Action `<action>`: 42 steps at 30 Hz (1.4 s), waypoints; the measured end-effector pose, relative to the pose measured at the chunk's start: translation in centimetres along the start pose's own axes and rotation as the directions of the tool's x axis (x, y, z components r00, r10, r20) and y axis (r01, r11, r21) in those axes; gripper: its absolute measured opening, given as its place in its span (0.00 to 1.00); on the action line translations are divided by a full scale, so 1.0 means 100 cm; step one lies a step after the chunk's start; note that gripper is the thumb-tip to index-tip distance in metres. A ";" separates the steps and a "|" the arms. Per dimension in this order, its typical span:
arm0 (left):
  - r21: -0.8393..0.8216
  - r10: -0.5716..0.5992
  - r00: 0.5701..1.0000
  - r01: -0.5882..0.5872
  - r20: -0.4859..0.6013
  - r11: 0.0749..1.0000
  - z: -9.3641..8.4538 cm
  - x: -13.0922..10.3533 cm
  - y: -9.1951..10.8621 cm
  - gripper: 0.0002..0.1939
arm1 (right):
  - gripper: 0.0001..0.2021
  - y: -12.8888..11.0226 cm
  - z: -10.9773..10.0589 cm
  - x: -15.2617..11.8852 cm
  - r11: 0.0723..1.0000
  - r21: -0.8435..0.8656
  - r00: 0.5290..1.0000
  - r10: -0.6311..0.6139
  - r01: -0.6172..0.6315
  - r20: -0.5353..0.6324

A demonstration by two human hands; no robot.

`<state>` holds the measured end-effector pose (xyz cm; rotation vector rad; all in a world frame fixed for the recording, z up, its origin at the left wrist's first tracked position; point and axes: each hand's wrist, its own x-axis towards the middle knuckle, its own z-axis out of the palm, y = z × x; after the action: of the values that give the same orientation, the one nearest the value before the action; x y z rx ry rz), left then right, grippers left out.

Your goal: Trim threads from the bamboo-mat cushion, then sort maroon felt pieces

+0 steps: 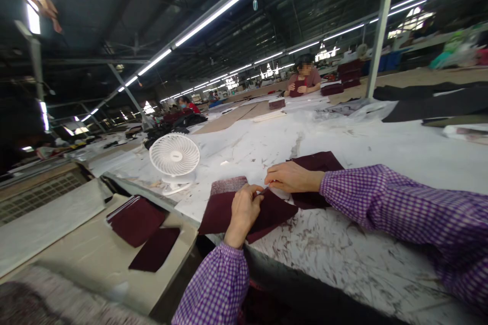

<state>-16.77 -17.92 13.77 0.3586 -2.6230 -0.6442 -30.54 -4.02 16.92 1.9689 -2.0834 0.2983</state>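
One stack of maroon pieces (pixel 135 219), front-left of the white fan (pixel 174 155). One maroon cloth (pixel 215 213) on the counter (pixel 328 244), front-right of the fan: left hand (pixel 244 208) pinching it between thumb and forefinger; right hand (pixel 290 176) at its edge, fingers bent, grip cannot be told. One person (pixel 315 79), well beyond the fan.
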 end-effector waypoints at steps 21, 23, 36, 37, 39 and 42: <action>0.059 0.038 0.998 -0.041 0.047 0.997 -0.005 -0.004 0.006 0.10 | 0.07 -0.003 0.016 0.004 0.850 -0.413 0.928 -0.370 0.327 -0.027; 0.112 0.056 0.996 -0.064 0.066 0.992 -0.006 -0.006 0.009 0.10 | 0.08 -0.001 0.017 0.003 0.823 -0.427 0.906 -0.422 0.375 -0.019; 0.208 0.102 0.994 -0.107 0.036 0.972 -0.004 -0.011 0.015 0.13 | 0.11 -0.023 0.002 -0.001 0.989 0.056 0.990 -0.139 0.138 0.014; 0.210 0.102 0.994 -0.109 0.041 0.972 -0.004 -0.010 0.015 0.13 | 0.11 -0.026 0.005 -0.002 0.992 0.055 0.994 -0.112 0.111 0.019; 0.204 0.118 0.991 -0.130 0.071 0.970 -0.006 -0.009 0.014 0.12 | 0.11 -0.030 0.010 -0.004 0.995 0.062 0.997 -0.074 0.073 0.018; 0.163 0.179 0.979 -0.194 0.101 0.967 -0.013 -0.011 0.008 0.10 | 0.13 -0.031 0.012 -0.008 0.993 0.109 0.999 -0.046 0.045 0.013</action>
<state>-15.37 -17.36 14.91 0.1326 -2.7593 -0.3796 -27.46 -3.89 15.41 2.0834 -2.0689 0.3964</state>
